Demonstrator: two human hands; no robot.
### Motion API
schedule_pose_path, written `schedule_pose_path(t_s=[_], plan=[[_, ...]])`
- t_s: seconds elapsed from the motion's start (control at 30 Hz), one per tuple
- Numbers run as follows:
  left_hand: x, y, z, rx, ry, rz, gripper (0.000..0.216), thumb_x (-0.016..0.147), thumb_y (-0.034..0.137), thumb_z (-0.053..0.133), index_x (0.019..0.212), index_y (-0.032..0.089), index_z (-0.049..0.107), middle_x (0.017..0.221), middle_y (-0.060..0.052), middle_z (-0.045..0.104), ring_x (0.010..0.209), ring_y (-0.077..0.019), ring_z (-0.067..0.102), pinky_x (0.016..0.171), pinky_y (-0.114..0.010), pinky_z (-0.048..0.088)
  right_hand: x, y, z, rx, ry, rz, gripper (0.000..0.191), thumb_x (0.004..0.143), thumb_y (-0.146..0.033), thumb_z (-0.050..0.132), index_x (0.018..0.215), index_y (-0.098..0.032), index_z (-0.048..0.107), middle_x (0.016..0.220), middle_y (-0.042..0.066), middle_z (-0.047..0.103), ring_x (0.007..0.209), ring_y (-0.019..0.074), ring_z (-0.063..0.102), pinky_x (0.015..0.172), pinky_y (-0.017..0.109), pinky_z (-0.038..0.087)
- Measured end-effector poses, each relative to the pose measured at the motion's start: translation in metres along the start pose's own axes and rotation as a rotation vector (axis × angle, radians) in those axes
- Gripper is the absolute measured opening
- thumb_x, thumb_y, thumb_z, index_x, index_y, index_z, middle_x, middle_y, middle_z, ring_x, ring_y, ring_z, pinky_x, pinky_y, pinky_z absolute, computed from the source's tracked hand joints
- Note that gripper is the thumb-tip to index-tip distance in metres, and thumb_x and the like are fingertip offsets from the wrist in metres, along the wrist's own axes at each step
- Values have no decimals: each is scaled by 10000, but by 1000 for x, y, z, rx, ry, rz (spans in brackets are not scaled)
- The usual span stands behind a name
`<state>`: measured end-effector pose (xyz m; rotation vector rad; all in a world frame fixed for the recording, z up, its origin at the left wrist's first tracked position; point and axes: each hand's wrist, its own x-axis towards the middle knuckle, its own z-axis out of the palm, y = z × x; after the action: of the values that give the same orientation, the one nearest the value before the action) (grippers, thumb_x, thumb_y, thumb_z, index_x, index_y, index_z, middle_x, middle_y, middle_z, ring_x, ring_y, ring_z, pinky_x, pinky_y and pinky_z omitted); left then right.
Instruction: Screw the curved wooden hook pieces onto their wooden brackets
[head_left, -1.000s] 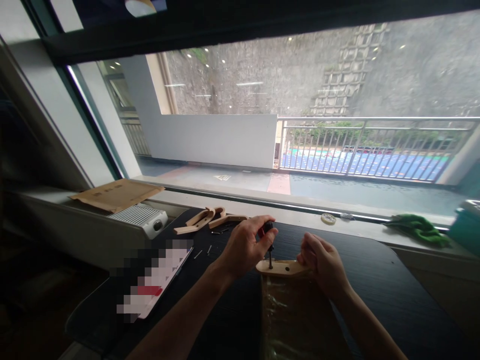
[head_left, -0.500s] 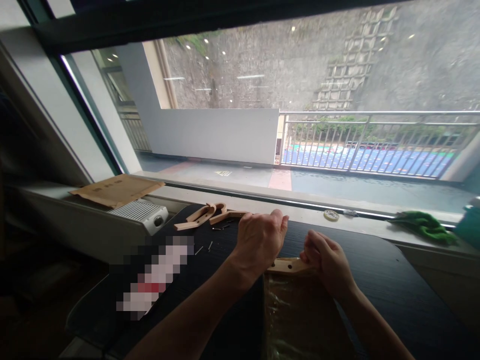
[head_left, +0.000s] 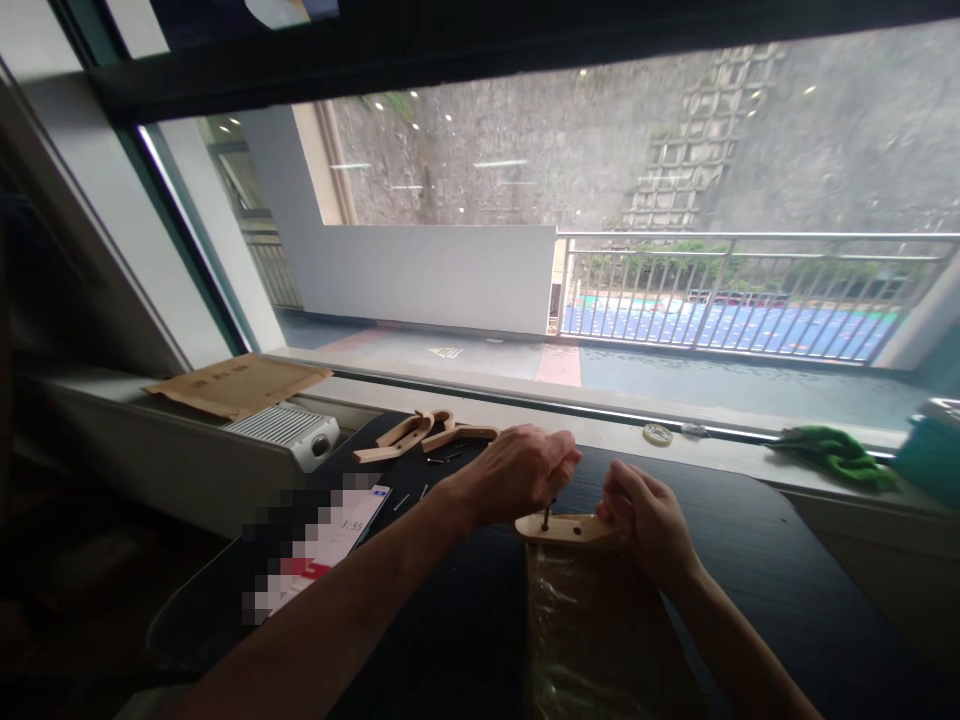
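Observation:
My left hand (head_left: 517, 472) is closed around a small screwdriver whose dark shaft (head_left: 547, 515) stands upright on a light wooden piece (head_left: 564, 528). The handle is hidden inside my fist. My right hand (head_left: 651, 522) grips the right end of that wooden piece and holds it down on the dark table (head_left: 765, 570). The piece lies across the far end of a clear plastic wrapping (head_left: 592, 640). More curved wooden parts (head_left: 420, 436) lie at the back left of the table, with a few loose small screws (head_left: 420, 490) near them.
A paper sheet (head_left: 330, 545) lies left of my arm. A white device (head_left: 289, 432) and brown cardboard (head_left: 236, 384) sit on the sill at left. A tape roll (head_left: 657, 434), a green cloth (head_left: 836, 452) and a teal container (head_left: 930, 450) rest on the sill at right.
My left hand has twisted on the screwdriver: the red and black handle showed a second ago, then my fist covered it. The shaft shows again now. My right hand stays on the wooden piece.

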<state>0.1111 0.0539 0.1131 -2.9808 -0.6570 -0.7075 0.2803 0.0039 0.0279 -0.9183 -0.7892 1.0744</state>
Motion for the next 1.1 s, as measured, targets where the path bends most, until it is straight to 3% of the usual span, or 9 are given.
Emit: schedule_pose_path(t_s=[0.2,0.37,0.5,0.67,0.87,1.0,1.1], plan=[[-13,2,7,-111,105,-221,179,914,330,375,907,176,467,599,33,522,539,-122,493,567,-230,352,1,1,-2,8,-9,-11,346,717,-452,661,574,-160,544,367,-104,292,365,44,238,445,219,364],[-17,10,22,-82,221,-345,297,875,478,423,842,191,490,644,15,563,601,-143,541,584,-240,371,2,3,-2,22,-14,-19,339,711,-446,668,578,-159,544,362,-110,289,358,41,231,440,216,365],[-13,13,31,-7,270,-386,251,916,402,359,899,185,483,715,-20,602,661,-168,575,617,-263,384,2,3,-2,29,-28,-9,328,715,-435,668,588,-158,550,366,-111,289,362,39,237,449,215,371],[-9,14,34,-51,188,-376,166,925,309,328,952,171,417,644,-2,560,566,-157,534,547,-253,345,3,3,-4,3,-21,-25,322,729,-434,658,594,-162,550,376,-102,329,362,43,263,462,224,386],[-10,6,25,-335,81,-124,108,906,283,376,901,181,413,636,37,471,545,-102,434,557,-230,342,2,0,-2,-9,-18,-8,351,725,-463,652,581,-162,543,370,-101,313,361,47,268,452,221,371],[-17,-2,18,-599,52,-214,145,909,318,378,909,183,433,638,48,453,544,-84,433,529,-201,348,2,0,-2,-7,-10,-15,343,712,-460,665,589,-162,547,373,-99,327,361,50,272,452,226,368],[-22,-3,19,-728,117,-303,191,886,349,439,948,172,476,671,37,481,582,-88,463,556,-203,378,2,1,-1,-11,-12,-20,355,714,-476,656,589,-163,545,376,-101,320,362,50,269,461,231,373]])
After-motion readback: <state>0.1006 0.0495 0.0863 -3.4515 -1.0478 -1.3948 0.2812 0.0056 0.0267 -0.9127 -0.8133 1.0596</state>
